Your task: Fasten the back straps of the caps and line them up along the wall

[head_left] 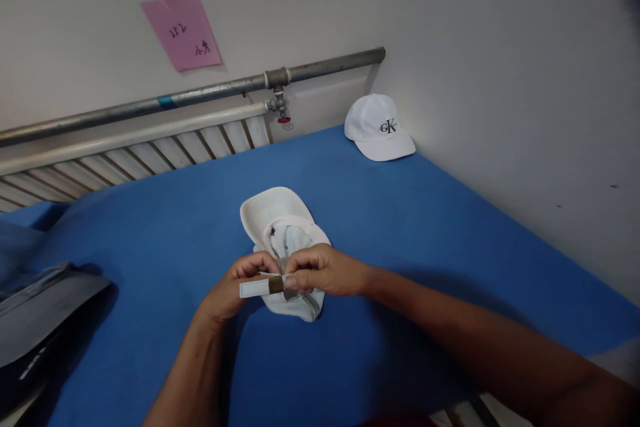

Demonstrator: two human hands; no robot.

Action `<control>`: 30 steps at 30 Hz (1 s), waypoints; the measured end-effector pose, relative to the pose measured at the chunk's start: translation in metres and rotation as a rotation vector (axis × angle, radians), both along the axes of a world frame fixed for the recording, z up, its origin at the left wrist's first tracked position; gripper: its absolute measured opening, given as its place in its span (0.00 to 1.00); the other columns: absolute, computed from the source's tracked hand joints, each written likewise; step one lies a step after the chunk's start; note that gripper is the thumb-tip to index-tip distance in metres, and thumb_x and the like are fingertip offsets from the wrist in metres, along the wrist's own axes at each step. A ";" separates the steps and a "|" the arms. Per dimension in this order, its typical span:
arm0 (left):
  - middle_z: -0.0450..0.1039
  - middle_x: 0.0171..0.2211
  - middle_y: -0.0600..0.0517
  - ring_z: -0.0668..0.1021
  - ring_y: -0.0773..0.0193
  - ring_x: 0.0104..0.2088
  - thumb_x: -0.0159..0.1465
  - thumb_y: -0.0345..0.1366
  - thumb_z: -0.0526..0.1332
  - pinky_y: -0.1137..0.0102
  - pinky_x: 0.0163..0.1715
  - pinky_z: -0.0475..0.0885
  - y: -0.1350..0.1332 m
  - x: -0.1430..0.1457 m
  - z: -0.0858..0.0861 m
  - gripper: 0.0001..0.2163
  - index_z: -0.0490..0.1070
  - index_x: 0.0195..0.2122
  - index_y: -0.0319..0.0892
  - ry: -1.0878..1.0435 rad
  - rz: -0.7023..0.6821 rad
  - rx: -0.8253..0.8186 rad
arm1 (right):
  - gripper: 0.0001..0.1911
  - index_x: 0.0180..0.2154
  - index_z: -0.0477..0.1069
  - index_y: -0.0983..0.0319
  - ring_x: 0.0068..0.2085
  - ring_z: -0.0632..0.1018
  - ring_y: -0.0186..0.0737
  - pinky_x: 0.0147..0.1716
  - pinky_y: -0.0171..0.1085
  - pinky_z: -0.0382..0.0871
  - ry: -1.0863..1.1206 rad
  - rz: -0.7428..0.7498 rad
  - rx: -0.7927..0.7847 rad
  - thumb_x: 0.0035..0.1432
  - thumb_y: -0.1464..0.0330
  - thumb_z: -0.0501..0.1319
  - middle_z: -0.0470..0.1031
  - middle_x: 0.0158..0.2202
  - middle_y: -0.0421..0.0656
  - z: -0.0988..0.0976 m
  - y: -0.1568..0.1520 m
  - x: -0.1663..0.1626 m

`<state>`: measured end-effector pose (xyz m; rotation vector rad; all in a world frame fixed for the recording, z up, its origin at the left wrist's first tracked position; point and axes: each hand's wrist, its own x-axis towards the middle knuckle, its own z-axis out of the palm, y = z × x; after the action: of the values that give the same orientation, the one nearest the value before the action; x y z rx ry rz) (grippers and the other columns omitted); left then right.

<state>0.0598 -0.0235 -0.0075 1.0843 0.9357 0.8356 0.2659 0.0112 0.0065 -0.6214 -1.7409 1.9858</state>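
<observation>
A pale baseball cap (277,210) lies upside down on the blue-covered table, its brim pointing away from me and its inside showing. At its back, a pale adjustment strap (254,289) passes through a brass-coloured buckle (276,284). My left hand (227,290) is closed on the cap's back edge beside the buckle, partly behind the strap. My right hand (325,270) pinches the strap just right of the buckle between thumb and bent fingers. The fingertips of both hands nearly meet over the cap.
A white cap with black CK letters (380,128) sits at the table's far right corner, by the wall. Dark caps (55,310) lie at the left edge. Behind the blue surface (170,227) run a radiator (135,157), a metal pipe (215,92) and a red-handled valve (283,120).
</observation>
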 end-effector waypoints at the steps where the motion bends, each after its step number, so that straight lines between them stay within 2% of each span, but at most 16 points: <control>1: 0.72 0.24 0.52 0.70 0.68 0.24 0.52 0.41 0.69 0.73 0.27 0.62 0.000 0.000 0.000 0.11 0.72 0.26 0.38 0.001 0.004 0.003 | 0.09 0.28 0.71 0.64 0.24 0.66 0.27 0.26 0.30 0.59 0.002 -0.005 -0.001 0.52 0.64 0.63 0.67 0.22 0.34 0.000 0.000 0.000; 8: 0.70 0.23 0.54 0.68 0.70 0.23 0.51 0.40 0.70 0.74 0.26 0.60 0.000 0.000 0.003 0.11 0.72 0.25 0.38 0.042 0.032 -0.002 | 0.08 0.27 0.71 0.64 0.24 0.65 0.27 0.25 0.30 0.58 -0.051 -0.054 -0.008 0.51 0.65 0.63 0.66 0.21 0.34 -0.002 0.001 0.001; 15: 0.69 0.23 0.55 0.66 0.72 0.23 0.51 0.37 0.70 0.75 0.26 0.59 0.002 0.000 -0.001 0.09 0.72 0.28 0.38 0.070 0.009 0.045 | 0.11 0.27 0.69 0.64 0.24 0.67 0.27 0.25 0.30 0.60 -0.116 -0.052 -0.027 0.51 0.62 0.64 0.68 0.22 0.35 0.001 -0.002 -0.003; 19: 0.71 0.27 0.54 0.69 0.71 0.26 0.55 0.40 0.68 0.75 0.28 0.61 0.003 -0.001 0.001 0.10 0.74 0.34 0.40 0.022 0.071 0.028 | 0.12 0.27 0.69 0.64 0.18 0.59 0.25 0.18 0.29 0.50 -0.157 -0.057 -0.050 0.51 0.61 0.64 0.61 0.17 0.32 -0.004 0.004 -0.001; 22: 0.72 0.29 0.52 0.71 0.69 0.29 0.58 0.44 0.65 0.74 0.30 0.63 0.003 -0.001 0.004 0.12 0.75 0.36 0.39 -0.036 0.138 0.020 | 0.14 0.30 0.69 0.64 0.17 0.58 0.25 0.17 0.29 0.51 -0.130 0.010 -0.167 0.52 0.59 0.64 0.60 0.17 0.31 -0.011 0.011 0.003; 25: 0.72 0.28 0.52 0.72 0.68 0.29 0.57 0.43 0.66 0.74 0.30 0.64 0.004 -0.001 0.006 0.12 0.75 0.35 0.39 -0.100 0.125 -0.010 | 0.14 0.31 0.69 0.64 0.18 0.58 0.24 0.18 0.29 0.51 -0.110 0.048 -0.190 0.53 0.59 0.64 0.61 0.17 0.32 -0.015 0.012 0.004; 28: 0.72 0.27 0.53 0.72 0.69 0.28 0.55 0.40 0.67 0.75 0.30 0.64 0.003 -0.001 0.006 0.10 0.75 0.33 0.38 -0.149 0.094 -0.032 | 0.14 0.30 0.69 0.65 0.18 0.59 0.24 0.18 0.29 0.50 -0.096 0.011 -0.158 0.53 0.60 0.64 0.62 0.18 0.33 -0.015 0.009 0.002; 30: 0.72 0.28 0.51 0.73 0.67 0.29 0.56 0.41 0.66 0.74 0.31 0.65 0.003 -0.002 0.006 0.11 0.75 0.34 0.38 -0.172 0.069 -0.023 | 0.14 0.29 0.68 0.64 0.18 0.59 0.24 0.18 0.29 0.50 -0.075 -0.015 -0.155 0.52 0.59 0.64 0.61 0.17 0.32 -0.014 0.006 0.000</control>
<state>0.0574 -0.0209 -0.0013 0.9484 0.8396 0.9575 0.2659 0.0168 -0.0079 -0.7670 -1.6292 2.1269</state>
